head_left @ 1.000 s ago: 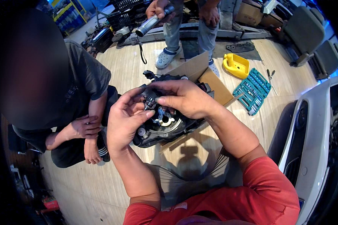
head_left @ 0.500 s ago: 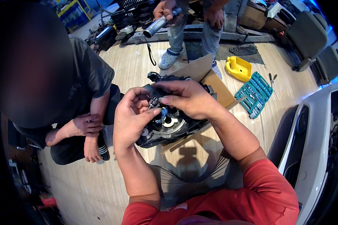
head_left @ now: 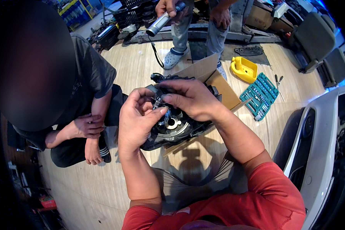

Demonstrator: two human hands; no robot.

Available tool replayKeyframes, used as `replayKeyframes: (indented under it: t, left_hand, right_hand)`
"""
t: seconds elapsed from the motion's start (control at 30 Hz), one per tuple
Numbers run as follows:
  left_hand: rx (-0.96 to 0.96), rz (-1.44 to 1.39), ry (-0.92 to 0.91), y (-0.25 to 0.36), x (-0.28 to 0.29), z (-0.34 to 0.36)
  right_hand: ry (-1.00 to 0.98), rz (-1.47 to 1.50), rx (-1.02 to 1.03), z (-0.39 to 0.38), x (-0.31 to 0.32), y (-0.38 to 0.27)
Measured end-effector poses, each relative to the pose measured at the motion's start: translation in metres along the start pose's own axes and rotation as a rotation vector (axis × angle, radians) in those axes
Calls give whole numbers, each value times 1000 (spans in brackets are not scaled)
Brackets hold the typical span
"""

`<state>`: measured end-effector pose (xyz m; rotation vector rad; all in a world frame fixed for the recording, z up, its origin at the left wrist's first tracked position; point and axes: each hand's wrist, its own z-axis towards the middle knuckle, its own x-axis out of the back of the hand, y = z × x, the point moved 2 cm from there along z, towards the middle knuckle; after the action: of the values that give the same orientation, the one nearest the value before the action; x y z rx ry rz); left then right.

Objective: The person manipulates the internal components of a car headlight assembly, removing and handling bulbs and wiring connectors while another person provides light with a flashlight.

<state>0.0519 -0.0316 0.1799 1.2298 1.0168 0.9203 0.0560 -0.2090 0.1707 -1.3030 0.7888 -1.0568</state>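
Your own hands number two: one left hand (head_left: 136, 124) and one right hand (head_left: 195, 100). Between your fingers, note one small dark part (head_left: 157, 101); below, one bulky black car part (head_left: 161, 140) and one open cardboard box (head_left: 224, 90). Near you are two other people, one person in dark clothes (head_left: 94, 63) and one standing person (head_left: 181, 32), showing four hands in all and one flashlight (head_left: 160, 25). On the floor (head_left: 92, 191), you may count one yellow container (head_left: 244, 70), one green tool case (head_left: 259, 96), two tool handles (head_left: 276, 78), and two clogs (head_left: 174, 58), the second partly hidden. To your right: two grey seats (head_left: 313, 42) and one white bumper (head_left: 322, 142).
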Motion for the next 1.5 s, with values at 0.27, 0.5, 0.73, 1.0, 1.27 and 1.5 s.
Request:
replayKeyframes:
  t: [0.27, 0.5, 0.73, 1.0, 1.27, 1.5]
  left_hand:
    - [-63, 56, 46, 5, -2, 1]
    - [-136, 232, 84, 3, -6, -1]
    - [-220, 531, 112, 7, -8, 1]
    - [-405, 807, 104, 17, -16, -4]
    - [-353, 791, 92, 19, -17, -6]
    - [-101, 483, -189, 10, 7, -14]
  right_hand:
    - [23, -411, 293, -3, 8, -16]
    - [29, -36, 64, -2, 8, -7]
    - [72, 139, 19, -3, 7, -11]
    - [79, 25, 72, -6, 10, -13]
    - [45, -66, 209, -5, 13, -15]
    - [-77, -176, 87, -15, 28, -26]
